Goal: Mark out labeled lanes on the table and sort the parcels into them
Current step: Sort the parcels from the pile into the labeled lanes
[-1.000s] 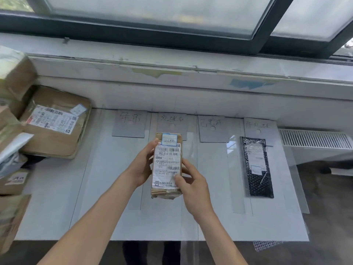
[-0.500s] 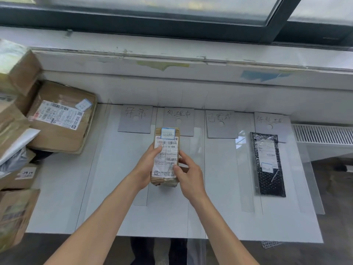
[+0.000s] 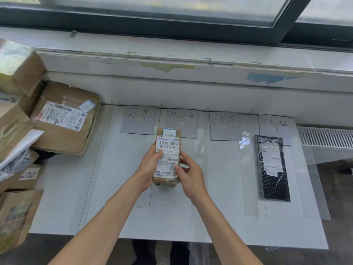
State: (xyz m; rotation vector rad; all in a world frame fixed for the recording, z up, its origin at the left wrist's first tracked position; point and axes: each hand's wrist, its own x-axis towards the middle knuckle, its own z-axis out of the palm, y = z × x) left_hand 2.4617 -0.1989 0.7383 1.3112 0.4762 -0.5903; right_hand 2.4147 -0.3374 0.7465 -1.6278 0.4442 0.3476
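Observation:
A small brown parcel [image 3: 169,142] with a white shipping label and a blue-edged sticker is held over the second lane. My left hand [image 3: 150,167] grips its left side, thumb across the label. My right hand [image 3: 188,174] grips its right side. Four grey label cards stand at the lanes' far ends: first card [image 3: 138,119], second card [image 3: 188,121], third card [image 3: 225,126], fourth card [image 3: 275,125]. A black bubble mailer [image 3: 272,169] lies in the fourth lane. Clear tape strips [image 3: 248,169] divide the lanes on the white table [image 3: 63,188].
A pile of brown cardboard parcels sits at the left: a large flat box [image 3: 65,119], a box above it [image 3: 21,67], a small one marked by hand [image 3: 28,175] and one at the table's corner [image 3: 17,217]. A white radiator grille [image 3: 324,136] lies right.
The parcel and both hands have moved a little away from me and lower toward the second lane. The camera has tilted, so the table sits differently in view.

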